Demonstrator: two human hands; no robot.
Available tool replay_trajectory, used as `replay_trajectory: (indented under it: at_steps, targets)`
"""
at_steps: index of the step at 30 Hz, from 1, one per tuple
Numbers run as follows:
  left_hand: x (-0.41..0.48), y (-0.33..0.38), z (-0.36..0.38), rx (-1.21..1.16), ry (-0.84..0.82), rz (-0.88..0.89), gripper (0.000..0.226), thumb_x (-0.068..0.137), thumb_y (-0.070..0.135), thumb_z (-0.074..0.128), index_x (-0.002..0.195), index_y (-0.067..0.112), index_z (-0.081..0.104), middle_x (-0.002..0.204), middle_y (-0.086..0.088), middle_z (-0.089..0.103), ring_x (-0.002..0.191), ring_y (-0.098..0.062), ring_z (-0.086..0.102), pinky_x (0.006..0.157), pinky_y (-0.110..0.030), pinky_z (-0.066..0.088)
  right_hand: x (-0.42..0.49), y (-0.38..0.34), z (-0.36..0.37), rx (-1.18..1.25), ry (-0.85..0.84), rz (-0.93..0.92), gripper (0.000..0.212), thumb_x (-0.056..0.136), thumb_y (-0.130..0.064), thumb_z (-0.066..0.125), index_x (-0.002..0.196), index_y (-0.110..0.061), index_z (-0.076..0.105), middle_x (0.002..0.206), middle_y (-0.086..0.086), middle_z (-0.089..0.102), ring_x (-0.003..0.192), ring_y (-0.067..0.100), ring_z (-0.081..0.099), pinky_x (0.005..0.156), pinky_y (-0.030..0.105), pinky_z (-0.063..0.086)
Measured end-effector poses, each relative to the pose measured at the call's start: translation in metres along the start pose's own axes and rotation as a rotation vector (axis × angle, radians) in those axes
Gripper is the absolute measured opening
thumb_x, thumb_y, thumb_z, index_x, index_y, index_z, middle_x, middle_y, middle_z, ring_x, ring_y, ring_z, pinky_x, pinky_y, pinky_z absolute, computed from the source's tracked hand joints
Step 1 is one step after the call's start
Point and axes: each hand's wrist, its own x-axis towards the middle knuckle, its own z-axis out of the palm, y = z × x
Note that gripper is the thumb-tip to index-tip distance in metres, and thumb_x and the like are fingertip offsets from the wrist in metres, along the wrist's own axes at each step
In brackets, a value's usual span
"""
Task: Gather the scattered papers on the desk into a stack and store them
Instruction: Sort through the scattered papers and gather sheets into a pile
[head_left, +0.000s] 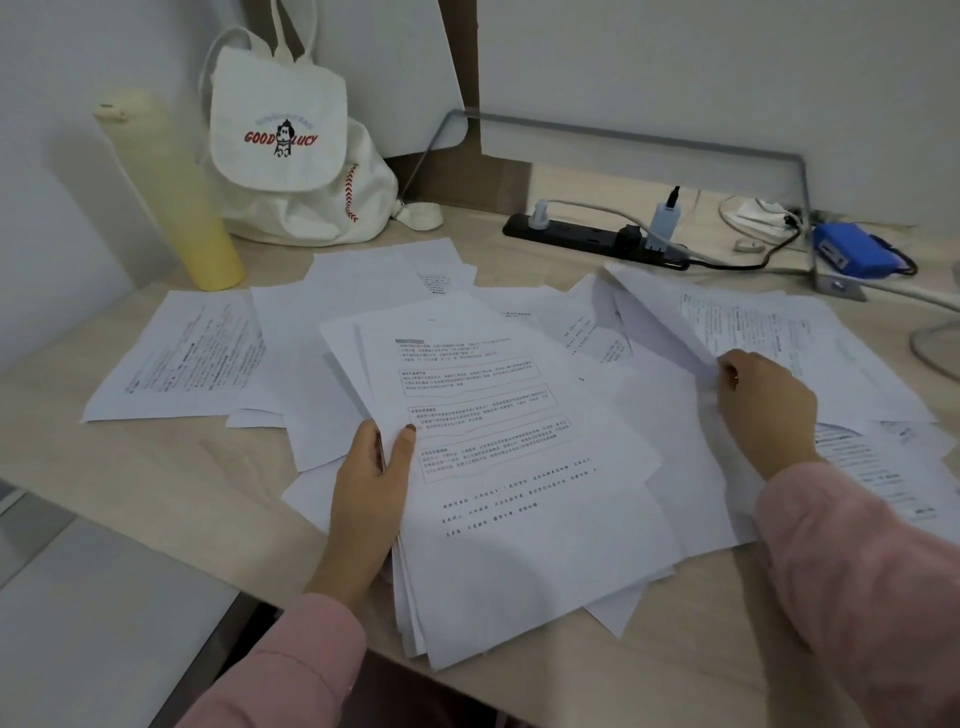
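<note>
White printed sheets lie scattered across the light wooden desk (145, 467). My left hand (371, 483) grips the left edge of a loose stack of papers (519, 493) at the front middle, thumb on top; the stack's lower end hangs over the desk's front edge. My right hand (763, 410) is closed on the lifted edge of a printed sheet (769, 332) at the right. More loose sheets (176, 358) lie flat at the left, and others (883, 467) under my right wrist.
A white canvas backpack (291, 156) and a yellow cylinder (176, 192) stand at the back left. At the back right lie a black power strip (587, 236) with plugs and cables, a blue box (852, 254) and a grey metal frame (802, 208).
</note>
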Motion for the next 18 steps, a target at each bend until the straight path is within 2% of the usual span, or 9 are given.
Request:
replay_trajectory:
  at_steps: [4, 6, 7, 9, 12, 14, 15, 16, 18]
  targets:
    - [0.002, 0.001, 0.001, 0.05, -0.02, -0.045, 0.038, 0.096, 0.027, 0.045, 0.062, 0.018, 0.028, 0.058, 0.005, 0.032, 0.051, -0.007, 0.03, 0.05, -0.021, 0.028, -0.029, -0.02, -0.014, 0.208, 0.153, -0.101, 0.015, 0.09, -0.009, 0.051, 0.097, -0.004, 0.064, 0.09, 0.014, 0.066, 0.073, 0.032, 0.059, 0.061, 0.029, 0.039]
    - [0.003, 0.001, 0.001, 0.066, -0.036, -0.066, 0.038, 0.096, 0.029, 0.044, 0.063, 0.017, 0.029, 0.058, 0.004, 0.034, 0.054, -0.011, 0.031, 0.052, -0.025, 0.027, -0.043, -0.031, -0.022, 0.368, 0.188, -0.189, 0.014, 0.089, -0.004, 0.054, 0.098, -0.001, 0.064, 0.091, 0.012, 0.066, 0.075, 0.024, 0.059, 0.065, 0.028, 0.05]
    - [0.003, 0.0, 0.001, 0.073, -0.041, -0.072, 0.038, 0.096, 0.03, 0.043, 0.063, 0.016, 0.029, 0.059, 0.004, 0.035, 0.054, -0.011, 0.032, 0.052, -0.026, 0.027, -0.05, -0.036, -0.027, 0.452, 0.191, -0.238, 0.013, 0.089, -0.001, 0.054, 0.097, 0.0, 0.064, 0.09, 0.009, 0.064, 0.077, 0.017, 0.057, 0.069, 0.019, 0.05]
    - [0.002, 0.0, 0.001, 0.075, -0.047, -0.082, 0.036, 0.096, 0.033, 0.042, 0.064, 0.017, 0.033, 0.059, 0.006, 0.04, 0.055, -0.01, 0.038, 0.052, -0.026, 0.029, -0.063, -0.043, -0.034, 0.578, 0.166, -0.338, 0.012, 0.087, 0.004, 0.055, 0.095, 0.0, 0.064, 0.09, 0.003, 0.058, 0.081, 0.007, 0.053, 0.074, 0.004, 0.045]
    - [0.0, 0.001, -0.001, 0.038, -0.07, -0.093, 0.037, 0.096, 0.034, 0.041, 0.062, 0.022, 0.034, 0.053, 0.017, 0.051, 0.051, 0.003, 0.046, 0.053, -0.026, 0.03, -0.078, -0.044, -0.035, 0.551, 0.098, -0.448, 0.011, 0.083, 0.005, 0.06, 0.087, -0.002, 0.067, 0.098, 0.006, 0.057, 0.093, 0.007, 0.051, 0.083, 0.011, 0.04]
    - [-0.001, 0.002, -0.002, 0.026, -0.084, -0.086, 0.036, 0.096, 0.036, 0.04, 0.063, 0.023, 0.038, 0.052, 0.024, 0.053, 0.05, 0.009, 0.048, 0.053, -0.026, 0.031, -0.082, -0.036, -0.031, 0.457, 0.086, -0.364, 0.011, 0.081, 0.003, 0.065, 0.083, -0.007, 0.071, 0.107, 0.012, 0.054, 0.098, 0.018, 0.047, 0.086, 0.02, 0.033]
    - [-0.001, 0.002, -0.002, 0.018, -0.087, -0.09, 0.035, 0.096, 0.038, 0.04, 0.066, 0.02, 0.043, 0.057, 0.021, 0.056, 0.054, 0.007, 0.05, 0.054, -0.025, 0.033, -0.083, -0.031, -0.029, 0.433, 0.081, -0.271, 0.012, 0.08, 0.001, 0.066, 0.082, -0.009, 0.072, 0.108, 0.013, 0.052, 0.095, 0.02, 0.044, 0.085, 0.022, 0.031]
    - [-0.001, 0.002, -0.002, 0.01, -0.087, -0.098, 0.035, 0.096, 0.04, 0.039, 0.07, 0.016, 0.047, 0.063, 0.016, 0.058, 0.058, 0.004, 0.052, 0.056, -0.025, 0.036, -0.084, -0.026, -0.028, 0.447, 0.052, -0.157, 0.014, 0.081, -0.001, 0.065, 0.081, -0.012, 0.072, 0.107, 0.014, 0.051, 0.09, 0.02, 0.044, 0.082, 0.022, 0.033]
    - [0.0, 0.001, -0.002, -0.004, -0.08, -0.105, 0.037, 0.095, 0.041, 0.039, 0.069, 0.016, 0.046, 0.062, 0.015, 0.054, 0.059, 0.002, 0.05, 0.057, -0.025, 0.035, -0.084, -0.018, -0.028, 0.659, -0.098, 0.072, 0.021, 0.088, -0.003, 0.057, 0.08, -0.019, 0.067, 0.097, 0.011, 0.056, 0.076, 0.021, 0.052, 0.073, 0.016, 0.045]
